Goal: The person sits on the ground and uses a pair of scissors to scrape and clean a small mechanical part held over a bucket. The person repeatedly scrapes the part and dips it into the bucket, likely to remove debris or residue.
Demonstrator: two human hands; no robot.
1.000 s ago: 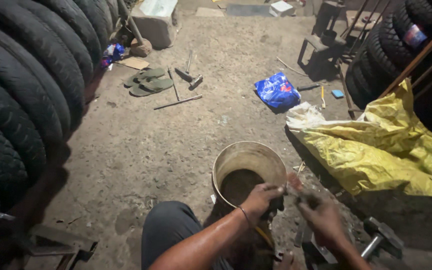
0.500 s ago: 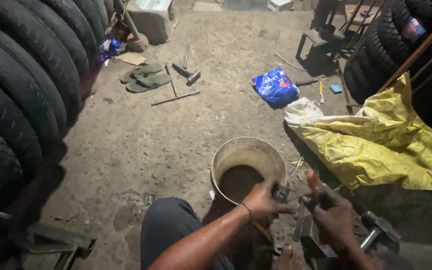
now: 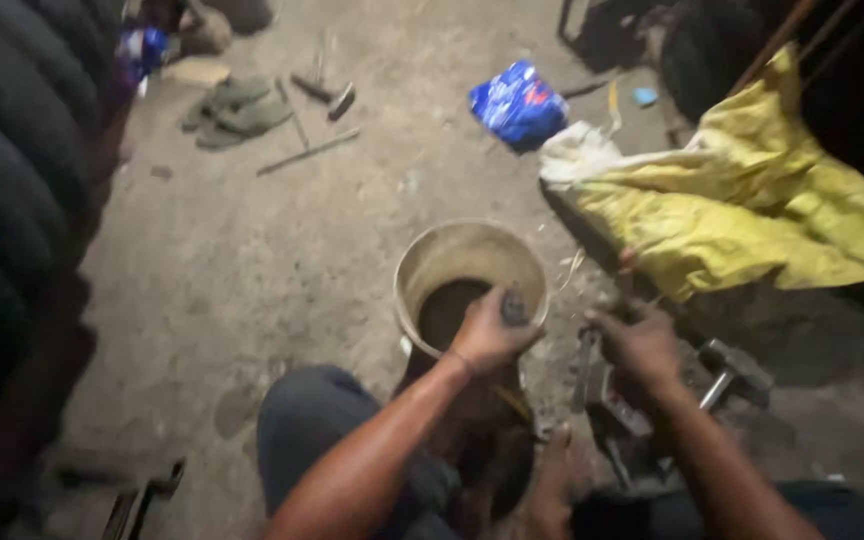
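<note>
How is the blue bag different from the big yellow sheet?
The blue bag is small, shiny and bunched in one lump; the yellow sheet is far larger, dull and spread out in folds. The blue bag lies alone on bare floor, while the yellow sheet drapes over something dark. Both are crumpled and lie beyond the bucket.

A dusty concrete floor (image 3: 252,250) carrying workshop clutter

A worn bucket (image 3: 422,270) is standing at its centre, while sandals (image 3: 237,110), a metal rod (image 3: 307,152), a blue bag (image 3: 520,100), a yellow tarp (image 3: 752,200) and a hammer (image 3: 732,370) are lying around it
</note>
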